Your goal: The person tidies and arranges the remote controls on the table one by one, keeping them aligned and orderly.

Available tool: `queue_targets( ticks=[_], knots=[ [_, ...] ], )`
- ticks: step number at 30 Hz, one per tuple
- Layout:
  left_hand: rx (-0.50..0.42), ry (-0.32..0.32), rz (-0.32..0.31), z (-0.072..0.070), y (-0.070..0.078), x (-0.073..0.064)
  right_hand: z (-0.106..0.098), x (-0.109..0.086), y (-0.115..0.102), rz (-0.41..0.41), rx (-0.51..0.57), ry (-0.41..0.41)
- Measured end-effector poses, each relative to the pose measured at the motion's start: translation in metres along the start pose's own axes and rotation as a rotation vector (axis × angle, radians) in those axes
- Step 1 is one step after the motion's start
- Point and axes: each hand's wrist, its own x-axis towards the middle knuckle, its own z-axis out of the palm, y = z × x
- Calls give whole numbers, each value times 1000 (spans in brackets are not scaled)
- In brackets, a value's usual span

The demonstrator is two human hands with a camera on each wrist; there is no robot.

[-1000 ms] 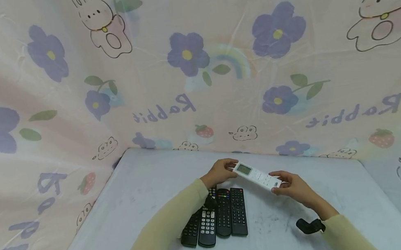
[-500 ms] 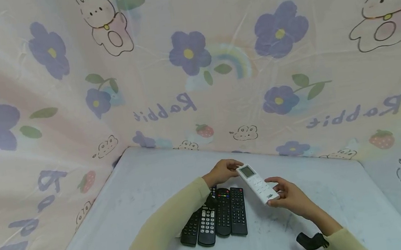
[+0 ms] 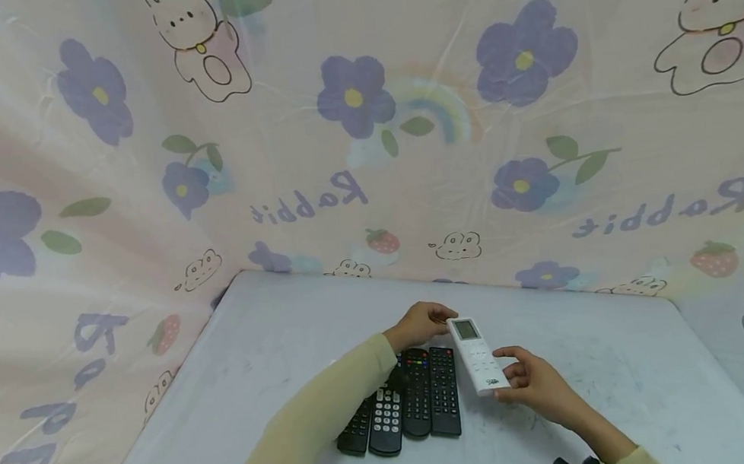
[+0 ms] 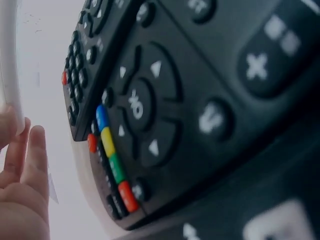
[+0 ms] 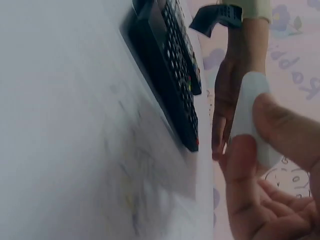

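A white remote control [image 3: 476, 358] with a grey screen is held between both hands, just right of the row of black remotes. My left hand [image 3: 420, 324] grips its top, screen end; in the left wrist view the fingertips [image 4: 36, 145] lie against its white edge. At the lower end my right hand [image 3: 536, 385] pinches it, thumb on one side and fingers on the other. In the right wrist view the white remote [image 5: 247, 107] appears edge-on, raised off the table.
Several black remotes lie side by side on the white table [image 3: 271, 312]: the rightmost remote [image 3: 444, 396], one with coloured buttons [image 3: 417, 403], one with large pale keys [image 3: 385, 418]. The left sleeve partly covers them. A printed curtain [image 3: 435, 179] stands behind the table.
Both hands have turned the white remote from a slanted pose to nearly upright in the head view. Its lower end has swung left and nearer, towards the black remotes, which stay in place.
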Motion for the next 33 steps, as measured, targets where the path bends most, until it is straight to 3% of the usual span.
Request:
queue_targets(
  ticks=[8,15,24,33],
  knots=[
    [1,-62,-21,7,3,-5,17,-10,-4,83,-19,87],
    [39,-104,-44,9,2,-7,29,-14,1,83,-46,123],
    [10,-130,-50,12,0,-6,36,-18,1,98,-144,166],
    [124,-138,-39,13,2,-7,41,-15,3,78,-237,164]
  ],
)
